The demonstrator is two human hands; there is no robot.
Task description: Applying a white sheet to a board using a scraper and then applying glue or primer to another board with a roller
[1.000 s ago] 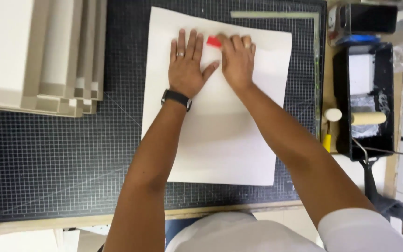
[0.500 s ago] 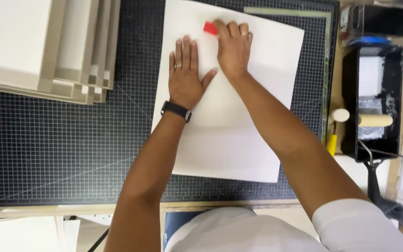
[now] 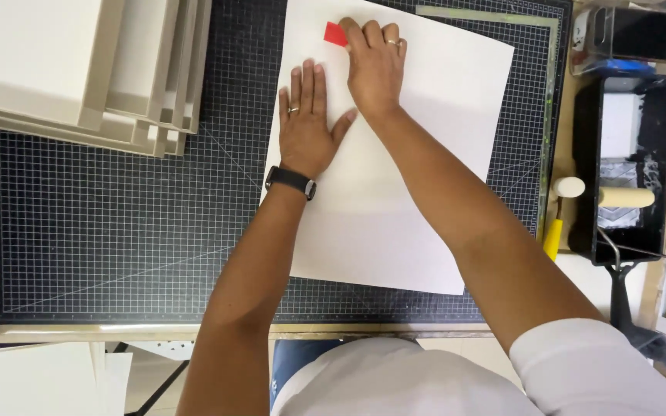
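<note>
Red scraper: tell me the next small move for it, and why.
Probably draw the red scraper back toward the body along the white sheet. The right hand presses it at the sheet's far edge, the left hand lies flat beside it, and most of the sheet lies nearer.

White sheet (image 3: 395,192); red scraper (image 3: 335,33); black white-gridded mat (image 3: 117,231).

Gridded cutting mat (image 3: 117,231) carries white sheet (image 3: 395,192), perhaps stacked boards (image 3: 79,69).
</note>
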